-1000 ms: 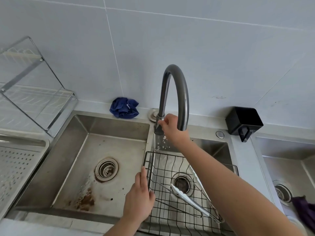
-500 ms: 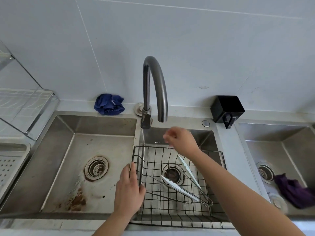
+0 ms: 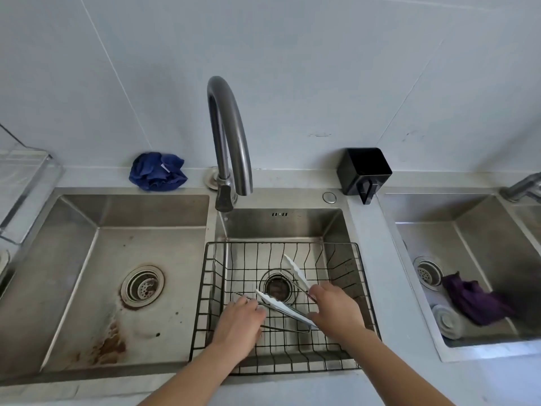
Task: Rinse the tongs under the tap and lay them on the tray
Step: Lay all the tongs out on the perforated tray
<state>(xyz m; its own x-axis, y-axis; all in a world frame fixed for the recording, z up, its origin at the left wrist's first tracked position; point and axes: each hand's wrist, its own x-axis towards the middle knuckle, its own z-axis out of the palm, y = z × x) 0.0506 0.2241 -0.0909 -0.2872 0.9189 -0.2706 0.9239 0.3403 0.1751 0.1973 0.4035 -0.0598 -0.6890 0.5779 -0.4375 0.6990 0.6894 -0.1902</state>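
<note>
- White-tipped tongs [image 3: 281, 307] lay in the grip of the right hand [image 3: 336, 313], whose fingers were curled over their arms near the hinge end.
- Their hinge end sat at the near right under that hand. Their two arms splayed in a V, one white tip pointing toward the back wall and the other toward the far left, so the long axis ran diagonally.
- The left hand [image 3: 238, 322] rested palm down on the thin metal tongs [image 3: 287, 329]; whether its grip was closed on them I cannot tell.
- Those tongs ran almost side to side, with the joined end just beside the right hand and the arms reaching left under the left hand.
- Both pairs lay on the floor of one black wire basket [image 3: 281, 243], which sat in the middle sink [image 3: 281, 227] over its drain.
- One dark curved tap [image 3: 231, 127] stood behind, its spout over the middle sink's back left corner.
- A pale bench held three steel sinks: the left sink [image 3: 146, 250] with a rusty stain, the middle one, and the right sink [image 3: 483, 235].
- Each sink showed one drain, three in all.
- Two cloths were in view: a blue cloth [image 3: 158, 171] on the bench and a purple cloth [image 3: 474, 300] in the right sink.
- A black box [image 3: 363, 168] stood on the bench against the pale tiled wall [image 3: 292, 54].
- A second tap [image 3: 524, 187] showed at the right edge.
</note>
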